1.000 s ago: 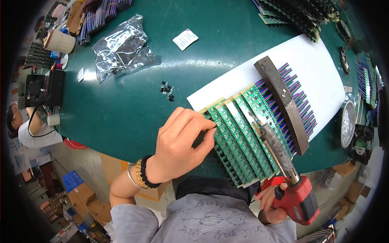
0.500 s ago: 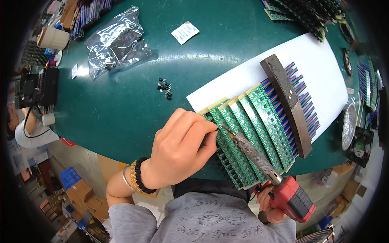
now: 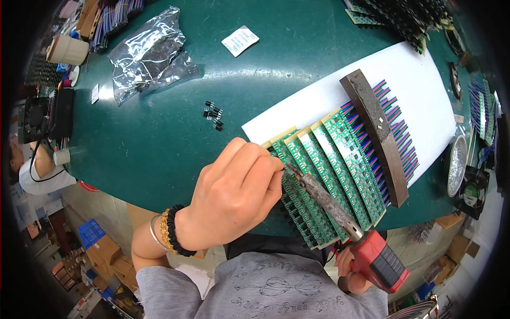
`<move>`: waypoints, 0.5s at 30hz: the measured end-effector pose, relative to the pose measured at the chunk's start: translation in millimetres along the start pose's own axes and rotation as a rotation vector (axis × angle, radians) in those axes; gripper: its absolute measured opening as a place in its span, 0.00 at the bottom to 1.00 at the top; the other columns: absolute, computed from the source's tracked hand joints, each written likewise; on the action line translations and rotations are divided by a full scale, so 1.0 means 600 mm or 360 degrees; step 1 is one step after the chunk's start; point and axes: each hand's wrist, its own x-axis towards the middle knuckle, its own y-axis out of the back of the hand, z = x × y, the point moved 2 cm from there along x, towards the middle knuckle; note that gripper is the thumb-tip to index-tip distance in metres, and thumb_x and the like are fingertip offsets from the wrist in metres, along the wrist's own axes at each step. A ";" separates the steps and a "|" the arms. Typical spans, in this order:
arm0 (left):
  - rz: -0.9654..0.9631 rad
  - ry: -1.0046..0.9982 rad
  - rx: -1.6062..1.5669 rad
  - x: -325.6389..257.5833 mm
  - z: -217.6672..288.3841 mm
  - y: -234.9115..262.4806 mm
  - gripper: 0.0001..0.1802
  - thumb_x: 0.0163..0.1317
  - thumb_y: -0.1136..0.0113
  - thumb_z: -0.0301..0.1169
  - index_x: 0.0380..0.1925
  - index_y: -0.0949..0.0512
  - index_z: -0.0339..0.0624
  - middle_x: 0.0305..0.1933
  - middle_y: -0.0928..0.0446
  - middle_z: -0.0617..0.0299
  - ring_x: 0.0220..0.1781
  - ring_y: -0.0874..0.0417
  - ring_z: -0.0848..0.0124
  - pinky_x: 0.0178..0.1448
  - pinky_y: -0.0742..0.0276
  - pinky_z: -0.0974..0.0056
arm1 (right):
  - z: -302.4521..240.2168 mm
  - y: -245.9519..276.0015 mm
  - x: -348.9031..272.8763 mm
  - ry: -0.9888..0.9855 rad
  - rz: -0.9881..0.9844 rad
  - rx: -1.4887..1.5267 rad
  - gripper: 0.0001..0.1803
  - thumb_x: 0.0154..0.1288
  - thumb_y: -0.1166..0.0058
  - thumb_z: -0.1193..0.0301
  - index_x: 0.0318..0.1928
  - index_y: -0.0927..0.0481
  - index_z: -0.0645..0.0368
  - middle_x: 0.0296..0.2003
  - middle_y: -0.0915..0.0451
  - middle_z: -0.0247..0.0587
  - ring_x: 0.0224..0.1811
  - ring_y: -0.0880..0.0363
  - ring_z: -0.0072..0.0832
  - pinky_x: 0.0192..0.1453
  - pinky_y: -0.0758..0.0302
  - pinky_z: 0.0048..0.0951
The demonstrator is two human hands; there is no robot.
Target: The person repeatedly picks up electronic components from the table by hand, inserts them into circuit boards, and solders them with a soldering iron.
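Note:
My left hand (image 3: 228, 194) is pinched at the left edge of a row of overlapping green circuit boards (image 3: 340, 170). Whatever lies between its fingertips is too small to name. My right hand (image 3: 350, 274) grips a red and black soldering gun (image 3: 380, 260) below the boards. Its scorched barrel slants up over them, with the tip close by my left fingertips. A dark heavy bar (image 3: 374, 135) presses on the coloured wires (image 3: 401, 141) running from the boards. Beneath everything is a white foam sheet (image 3: 425, 90). Several small black three-legged components (image 3: 213, 114) lie loose on the green table.
A crumpled silvery plastic bag (image 3: 149, 58) and a white packet (image 3: 240, 41) lie at the far side. More boards (image 3: 404, 18) are stacked at the far right. A round metal dish (image 3: 456, 166) stands right. Another person's arm (image 3: 45, 162) shows at the left rim.
My left hand has shifted slightly left, its wrist lower. The soldering gun has moved a little left, its tip staying close to my left fingertips.

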 end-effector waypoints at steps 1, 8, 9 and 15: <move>-0.0017 0.0011 -0.0009 0.000 0.000 0.000 0.12 0.48 0.29 0.17 0.33 0.21 0.36 0.32 0.28 0.57 0.32 0.24 0.60 0.30 0.25 0.60 | 0.004 0.003 0.000 0.0024 -0.0033 0.0009 0.40 0.67 0.43 0.33 0.37 0.25 0.65 0.17 0.26 0.32 0.15 0.27 0.24 0.22 0.25 0.29; -0.0013 -0.0004 -0.0021 0.001 -0.001 0.001 0.12 0.48 0.29 0.17 0.32 0.21 0.36 0.31 0.29 0.58 0.32 0.24 0.60 0.30 0.25 0.60 | -0.012 -0.014 0.028 0.0124 -0.0067 0.0045 0.37 0.69 0.43 0.35 0.31 0.25 0.62 0.17 0.25 0.33 0.15 0.27 0.26 0.22 0.25 0.29; -0.0010 -0.0006 -0.0026 0.001 -0.002 0.001 0.12 0.48 0.29 0.17 0.32 0.21 0.36 0.31 0.29 0.58 0.32 0.24 0.61 0.30 0.25 0.60 | -0.017 -0.020 0.037 0.0080 -0.0031 0.0009 0.37 0.70 0.43 0.36 0.32 0.25 0.63 0.17 0.25 0.33 0.15 0.27 0.25 0.22 0.26 0.29; -0.0012 0.0000 -0.0046 0.001 -0.004 0.002 0.12 0.49 0.29 0.17 0.32 0.21 0.36 0.31 0.29 0.57 0.32 0.24 0.61 0.30 0.25 0.59 | -0.040 -0.054 0.060 0.0144 -0.0023 -0.0213 0.35 0.72 0.43 0.40 0.38 0.26 0.67 0.17 0.26 0.33 0.15 0.29 0.24 0.21 0.27 0.28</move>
